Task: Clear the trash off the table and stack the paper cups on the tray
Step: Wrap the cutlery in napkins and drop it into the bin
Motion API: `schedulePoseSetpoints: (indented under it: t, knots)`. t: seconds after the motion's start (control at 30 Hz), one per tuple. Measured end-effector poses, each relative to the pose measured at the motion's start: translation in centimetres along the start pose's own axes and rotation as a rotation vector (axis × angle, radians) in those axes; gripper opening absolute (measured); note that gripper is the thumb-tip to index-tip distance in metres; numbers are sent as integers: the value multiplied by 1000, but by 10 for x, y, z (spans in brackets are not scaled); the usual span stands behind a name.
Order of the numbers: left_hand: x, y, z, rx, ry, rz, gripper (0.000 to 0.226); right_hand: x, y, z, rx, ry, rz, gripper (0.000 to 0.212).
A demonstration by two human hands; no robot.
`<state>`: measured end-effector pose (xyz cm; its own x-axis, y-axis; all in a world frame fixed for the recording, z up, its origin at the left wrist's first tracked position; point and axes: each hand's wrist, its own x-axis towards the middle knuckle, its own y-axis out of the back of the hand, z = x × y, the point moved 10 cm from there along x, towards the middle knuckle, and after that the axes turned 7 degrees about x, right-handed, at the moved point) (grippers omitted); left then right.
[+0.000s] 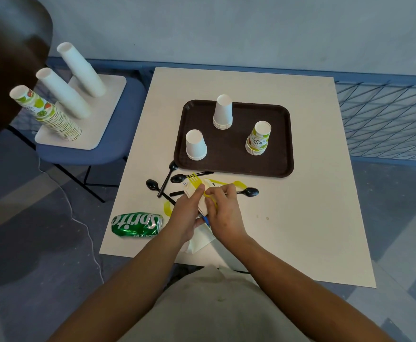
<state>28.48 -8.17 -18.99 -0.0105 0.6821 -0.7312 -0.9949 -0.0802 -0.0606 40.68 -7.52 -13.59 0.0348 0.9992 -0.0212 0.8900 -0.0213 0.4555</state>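
Note:
A brown tray (234, 166) on the white table (300, 218) carries three upside-down cup stacks: two white stacks (223, 112) (196, 145) and a printed one (258, 138). In front of the tray lie black spoons (247, 192), yellow plastic cutlery (239, 184) and a crushed green Sprite can (137, 224). My left hand (189, 213) grips a bundle of white napkins (200, 239) with a yellow fork (194, 180) sticking out. My right hand (223, 213) pinches yellow plastic cutlery against that bundle; a blue piece (206, 220) shows between the hands.
To the left, a blue chair (103, 149) holds a white board (103, 134) with three tall leaning cup stacks (78, 70). A dark round object (7, 58) fills the top left corner. A blue wire fence (387, 119) runs along the right, behind the table.

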Motion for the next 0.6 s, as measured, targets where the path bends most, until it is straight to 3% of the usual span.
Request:
schedulePoseSetpoints:
  t: [0.23,0.37,0.5,0.6]
  knots:
    - [8,21,5,-61,-16,124,7,6,-3,16,-18,-10,-55,24]
    - [12,33,5,-58,-26,173,9,22,14,56,-75,-178,11,27]
    - [13,34,6,0,-47,142,18,39,0,102,-289,-376,-227,42]
    - [13,33,6,48,-45,128,16,46,1,121,-368,-424,-268,39]
